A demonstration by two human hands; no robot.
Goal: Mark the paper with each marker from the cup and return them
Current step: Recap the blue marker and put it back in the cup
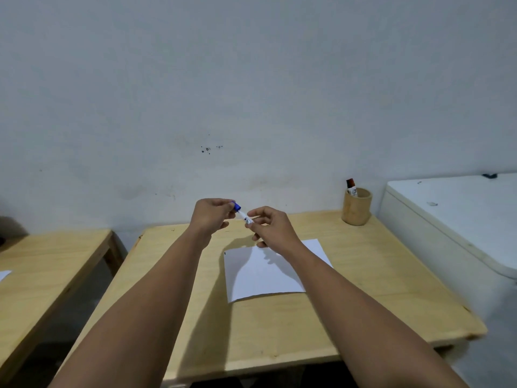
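Note:
A white marker with a blue cap [242, 213] is held in the air above the far part of the table. My left hand [210, 217] pinches its blue cap end, and my right hand [270, 226] grips the white barrel. Below the hands lies a white sheet of paper [265, 275] on the wooden table [363, 289]; a small dark mark sits at its far left corner. A wooden cup [357, 206] stands at the table's far right corner with a red-capped marker [351, 187] sticking up out of it.
A second wooden table [47, 264] stands to the left across a narrow gap, with a scrap of paper at its left edge. A white chest-like appliance [458, 219] abuts the table on the right. A grey wall rises right behind the table.

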